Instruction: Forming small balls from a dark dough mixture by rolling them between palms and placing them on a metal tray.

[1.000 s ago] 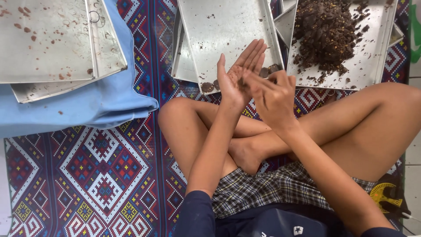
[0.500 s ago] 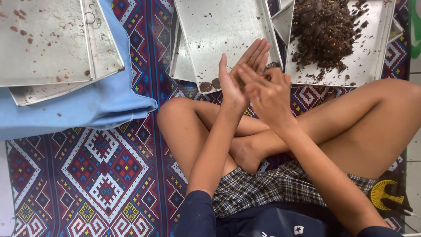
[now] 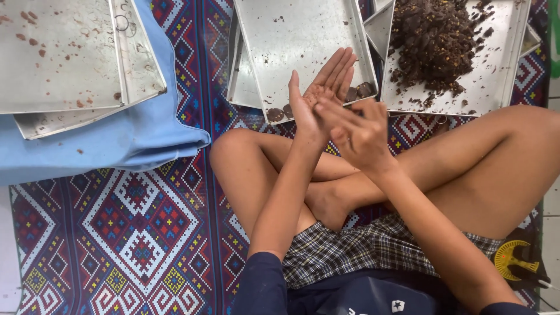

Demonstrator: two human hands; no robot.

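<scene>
Above crossed legs, left hand (image 3: 319, 104) open, palm up; right hand (image 3: 357, 129) loosely curled, fingertips against it.

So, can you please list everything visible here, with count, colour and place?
middle tray: one, silver metal, top centre, small dark discs along its near edge
right tray: one, silver, top right
crumbly pile: one, dark brown, on right tray
stacked trays: at least two, silver, top left
cloth: one, light blue, under stacked trays
mat: one, patterned purple, on floor
yellow tool: one, bottom right
left hand: open, palm up
right hand: fingers over left palm
</scene>
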